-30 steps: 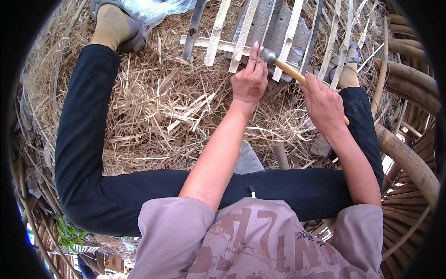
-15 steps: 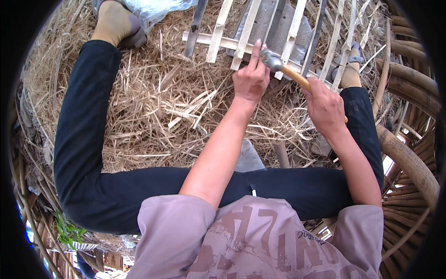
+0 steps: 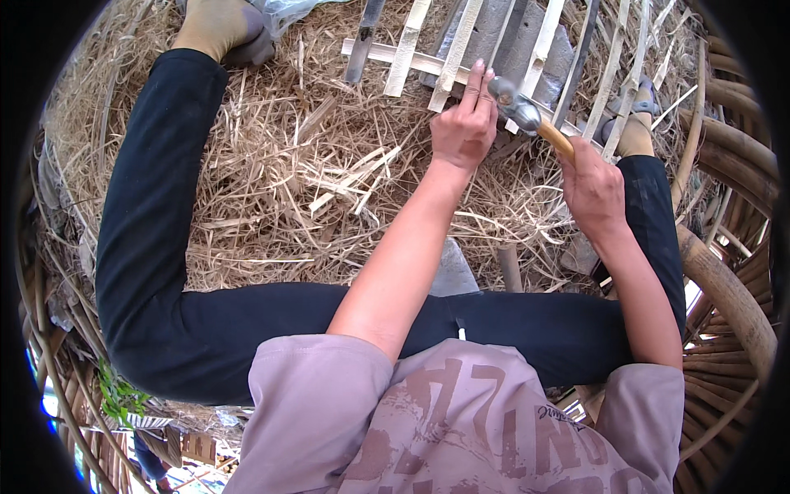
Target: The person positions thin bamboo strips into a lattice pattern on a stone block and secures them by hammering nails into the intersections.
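My right hand [image 3: 591,185] grips the wooden handle of a hammer [image 3: 527,117] whose steel head hangs just right of my left fingertips. My left hand [image 3: 465,123] is pinched over a pale bamboo slat [image 3: 451,59], fingers pointing up; whatever small thing it pinches is hidden. The slats [image 3: 543,45] lie side by side across a horizontal strip [image 3: 387,53] and a grey stone block [image 3: 512,41]. I sit on straw with legs in black trousers [image 3: 140,206] spread to both sides.
Dry straw and bamboo shavings [image 3: 296,173] cover the ground between my legs. Thick curved bamboo poles [image 3: 724,280] run along the right. A dark metal blade [image 3: 362,41] lies among the slats at the top. A grey stone [image 3: 453,267] sits near my lap.
The hammer head has risen slightly and now sits just beside my left fingertips. My left hand stays on the same slat.
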